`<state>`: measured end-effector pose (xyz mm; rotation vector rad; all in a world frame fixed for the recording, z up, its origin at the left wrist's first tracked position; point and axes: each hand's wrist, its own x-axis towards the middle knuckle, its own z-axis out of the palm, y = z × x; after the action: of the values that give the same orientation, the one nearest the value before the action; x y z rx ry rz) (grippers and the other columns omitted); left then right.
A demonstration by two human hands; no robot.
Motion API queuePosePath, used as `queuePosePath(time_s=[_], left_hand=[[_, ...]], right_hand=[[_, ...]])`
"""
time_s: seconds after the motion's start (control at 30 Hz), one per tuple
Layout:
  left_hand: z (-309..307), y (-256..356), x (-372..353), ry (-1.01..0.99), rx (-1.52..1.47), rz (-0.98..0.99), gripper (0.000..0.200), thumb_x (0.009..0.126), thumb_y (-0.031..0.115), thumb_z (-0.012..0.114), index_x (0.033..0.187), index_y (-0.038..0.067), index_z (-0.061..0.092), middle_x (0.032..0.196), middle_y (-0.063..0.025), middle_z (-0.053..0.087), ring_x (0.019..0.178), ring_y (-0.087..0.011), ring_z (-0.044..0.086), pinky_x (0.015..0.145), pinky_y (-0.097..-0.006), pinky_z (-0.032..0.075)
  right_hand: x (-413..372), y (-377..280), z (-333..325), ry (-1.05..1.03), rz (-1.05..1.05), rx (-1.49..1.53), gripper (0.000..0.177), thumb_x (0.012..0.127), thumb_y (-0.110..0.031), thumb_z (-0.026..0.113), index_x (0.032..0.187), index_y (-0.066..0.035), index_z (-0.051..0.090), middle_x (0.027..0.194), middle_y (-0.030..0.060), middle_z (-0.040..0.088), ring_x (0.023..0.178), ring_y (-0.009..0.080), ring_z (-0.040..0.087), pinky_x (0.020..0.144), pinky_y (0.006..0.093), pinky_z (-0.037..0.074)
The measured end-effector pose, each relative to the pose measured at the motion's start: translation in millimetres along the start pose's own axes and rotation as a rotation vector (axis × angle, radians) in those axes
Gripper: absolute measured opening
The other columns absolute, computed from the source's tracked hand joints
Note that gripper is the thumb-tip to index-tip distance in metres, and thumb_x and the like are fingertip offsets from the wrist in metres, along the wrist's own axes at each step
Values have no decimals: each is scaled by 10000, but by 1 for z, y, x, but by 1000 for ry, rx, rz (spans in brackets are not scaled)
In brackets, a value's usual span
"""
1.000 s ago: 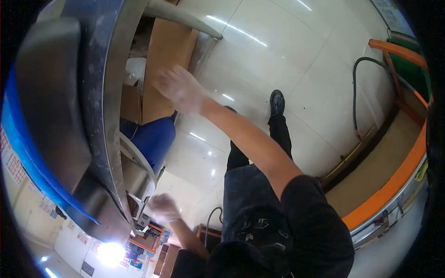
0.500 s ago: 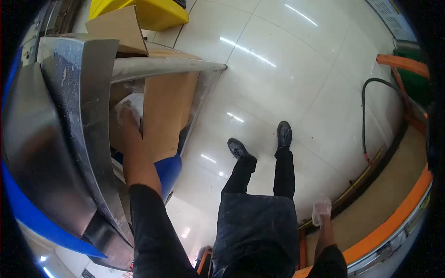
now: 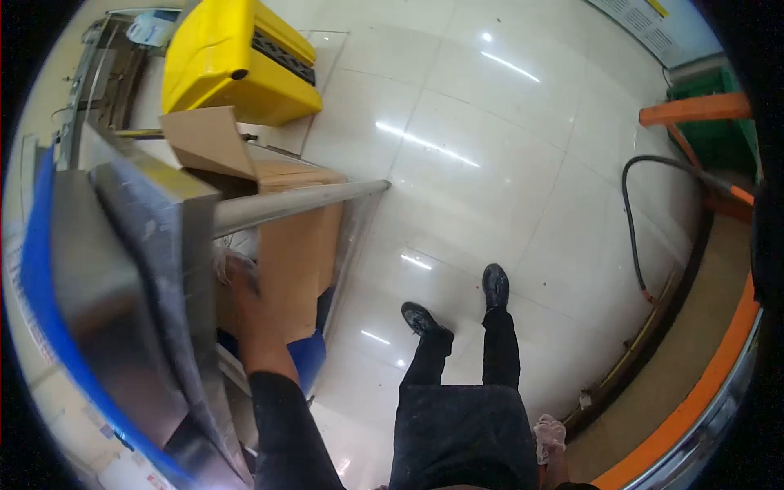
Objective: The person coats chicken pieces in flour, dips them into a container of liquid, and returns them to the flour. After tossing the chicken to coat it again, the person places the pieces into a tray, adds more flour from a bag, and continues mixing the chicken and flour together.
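Note:
My left hand (image 3: 237, 268), in a clear plastic glove, reaches under the steel table (image 3: 155, 237) into an open cardboard box (image 3: 294, 261). Its fingers are blurred and partly hidden, close to something white in the box that I cannot make out. On the other side, my right hand (image 3: 550, 433) hangs low beside my apron, in a clear glove with its fingers curled. Whether anything lies in it cannot be seen.
A yellow plastic bin (image 3: 237, 69) stands at the upper left. The steel table leg (image 3: 302, 204) crosses above the box. Blue plastic (image 3: 307, 359) lies below it. At the right are an orange frame (image 3: 694, 109), a black hose (image 3: 627, 212) and a green crate (image 3: 706, 90).
The view has tilted upward, so more of the yellow bin shows. My left hand has stayed in the box, shifting slightly. My right hand sits lower in view, nearer my body.

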<state>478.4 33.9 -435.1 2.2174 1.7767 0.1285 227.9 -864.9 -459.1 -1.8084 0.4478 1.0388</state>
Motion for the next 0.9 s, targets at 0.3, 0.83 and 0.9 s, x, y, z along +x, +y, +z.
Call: queuePosePath(time_s=[0.3,0.83,0.9], left_hand=[[44,-34,-216,-253,186,82,202,891,200,454,990,60,560,828,-93,554,729,-218,560,648,-393,470],[-504,-203,-494,-255,-214,632,113,786,145,571,825,54,626,727,-121,625,697,-276,614,645,-381,499],[-539,-262,-495,-27,-579,675,138,763,123,599,876,51,634,771,-117,630,718,-282,601,664,-379,487]], right_hand=[[99,-201,-14,-174,44,-492,263,798,-208,584,1014,-61,611,985,114,623,877,242,604,788,338,476],[-306,-583,368,-1116,-1548,-748,418,748,-259,679,1100,-51,594,1037,157,610,1028,318,565,909,413,439],[-342,-567,421,-1296,-1461,-1012,372,731,-257,687,1054,-81,630,957,137,627,969,316,579,836,415,466]])
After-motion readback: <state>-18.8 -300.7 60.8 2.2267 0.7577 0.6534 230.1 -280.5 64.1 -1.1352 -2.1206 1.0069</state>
